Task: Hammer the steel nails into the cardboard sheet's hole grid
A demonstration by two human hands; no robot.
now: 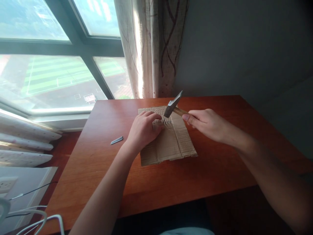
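My right hand (pixel 199 120) grips the wooden handle of a hammer (pixel 173 103). Its metal head is raised just above a board full of small holes (pixel 159 112). Several thin dark nails (pixel 167 122) show along the near part of that board. My left hand (pixel 146 125) lies over the left side of the board, thumb and fingers curled around what looks like a nail at their tips, partly hidden. Under the board and the hand is a folded cardboard sheet (pixel 168 145). More loose nails (pixel 116 140) lie together on the table, left of my left wrist.
The reddish-brown wooden table (pixel 97 176) has its back edge by a patterned curtain (pixel 146 49) and a large window (pixel 61 75). White cables (pixel 40 215) run at the lower left near a wall socket (pixel 8 185). A grey wall (pixel 232 49) stands behind on the right.
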